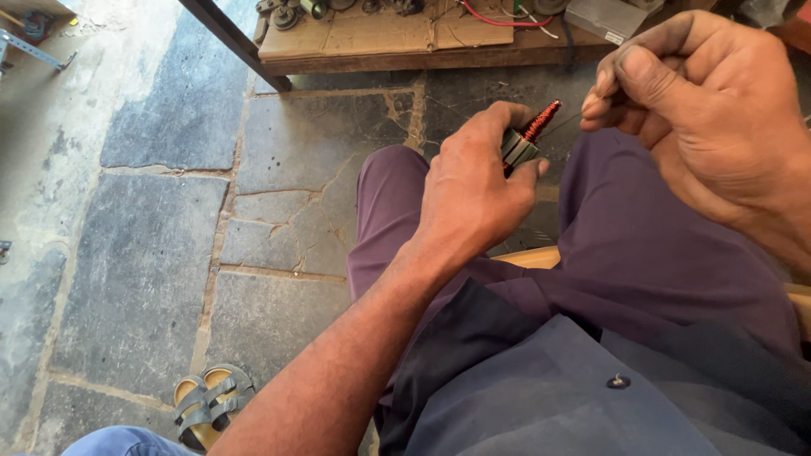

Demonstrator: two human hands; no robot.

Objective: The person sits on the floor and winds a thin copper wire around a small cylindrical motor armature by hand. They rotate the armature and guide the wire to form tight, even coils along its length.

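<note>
We see our left hand [473, 190] near the centre of the frame, its forearm rising from the bottom edge and slanting up to the right, the back of the hand turned toward the camera and the wrist nearly straight; its fingers curl closed around a small coil [525, 141] of copper-red wire wound on a grey metal core, the thumb lying along the top and the fingertips wrapping round from below, so that only the upper end of the winding and a strip of the core show past the knuckles. The coil sits just right of centre in the upper half of the frame, above our knees. Our right hand [710, 118] fills the upper right of the frame, much nearer the camera, the wrist leaving the picture at the right edge and the fingers pointing left toward the coil; its thumb and forefinger are pinched together on a thin wire [564, 123] that runs from the pinch to the top of the winding, while the other fingers fold loosely beneath. The two hands are near each other but do not touch. Below them lie our legs in purple trousers [642, 245] and the hem of a dark blue shirt [541, 388]. A stone-slab floor [152, 253] covers the left half, a sandal [207, 405] lies at the lower left, and a low wooden table [380, 42] with small parts and a red cable runs along the top edge
</note>
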